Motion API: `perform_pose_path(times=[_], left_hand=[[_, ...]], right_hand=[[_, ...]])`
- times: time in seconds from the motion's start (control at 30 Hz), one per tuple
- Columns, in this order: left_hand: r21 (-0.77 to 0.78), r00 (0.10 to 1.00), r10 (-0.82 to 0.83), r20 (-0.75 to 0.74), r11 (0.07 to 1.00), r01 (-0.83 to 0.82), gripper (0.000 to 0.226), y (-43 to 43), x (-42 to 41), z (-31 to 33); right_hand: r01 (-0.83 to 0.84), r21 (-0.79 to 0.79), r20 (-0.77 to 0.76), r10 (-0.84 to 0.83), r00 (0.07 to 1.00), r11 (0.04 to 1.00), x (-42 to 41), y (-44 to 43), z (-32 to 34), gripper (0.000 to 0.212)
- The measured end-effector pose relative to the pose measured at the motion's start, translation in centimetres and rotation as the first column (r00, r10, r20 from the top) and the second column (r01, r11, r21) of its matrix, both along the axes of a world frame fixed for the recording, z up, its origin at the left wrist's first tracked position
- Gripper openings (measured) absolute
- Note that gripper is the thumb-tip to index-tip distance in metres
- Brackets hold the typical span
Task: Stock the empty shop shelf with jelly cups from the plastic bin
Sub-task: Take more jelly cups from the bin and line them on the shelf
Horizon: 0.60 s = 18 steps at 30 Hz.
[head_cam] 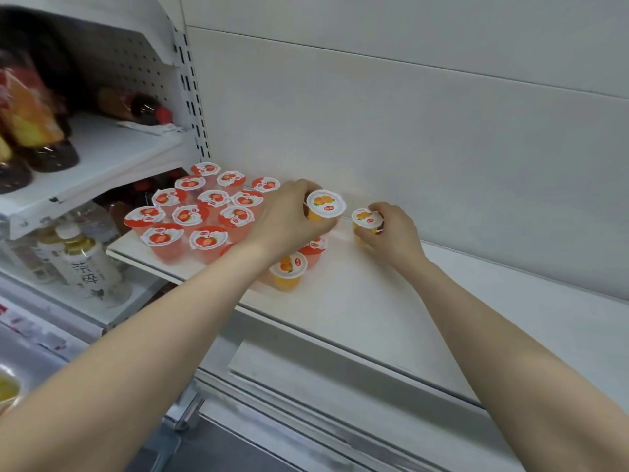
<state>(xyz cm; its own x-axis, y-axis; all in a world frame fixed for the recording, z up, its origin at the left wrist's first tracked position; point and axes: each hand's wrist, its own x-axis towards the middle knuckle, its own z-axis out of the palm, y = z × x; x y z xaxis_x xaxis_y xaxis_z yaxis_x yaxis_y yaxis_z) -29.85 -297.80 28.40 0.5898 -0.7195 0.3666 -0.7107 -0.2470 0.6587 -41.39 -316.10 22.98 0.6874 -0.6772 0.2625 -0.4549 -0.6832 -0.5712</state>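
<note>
My left hand [289,216] grips an orange jelly cup [325,203] near the back of the white shelf [374,301]. My right hand [391,233] grips a second orange jelly cup [366,219] a little to its right, by the back wall. Several red strawberry jelly cups [204,212] stand grouped on the shelf's left part. Another orange cup [287,270] stands nearer the front, under my left wrist, beside a red cup [315,248]. The plastic bin is out of view.
Left of the shelf, a neighbouring rack holds dark drink bottles [34,131] above and pale bottles [81,260] below. A slotted upright post [194,97] divides the two. A lower shelf [340,386] runs beneath. The white back wall [442,131] stands close behind the cups.
</note>
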Motion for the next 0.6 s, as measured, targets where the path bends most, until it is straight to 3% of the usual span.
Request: perform_pose_path(times=[0.23,0.4,0.6], left_hand=[[0.138,0.977,-0.090,0.194,0.988,0.064,0.041,-1.7,-0.9,-0.4],[0.229,0.894,-0.129,0.428,0.973,0.031,0.047,-3.2,-1.6,-0.4],[0.289,0.865,-0.141,0.481,0.957,-0.005,0.054,-4.4,-1.8,-1.6]], right_hand=[[-0.122,-0.062,-0.065,0.118,0.991,0.991,-1.0,-0.5,0.3,0.052],[-0.227,-0.226,-0.185,0.187,0.965,0.947,-2.4,-1.4,1.0,0.059],[-0.226,-0.263,-0.213,0.172,0.962,0.938,-3.4,-2.1,1.5,0.057]])
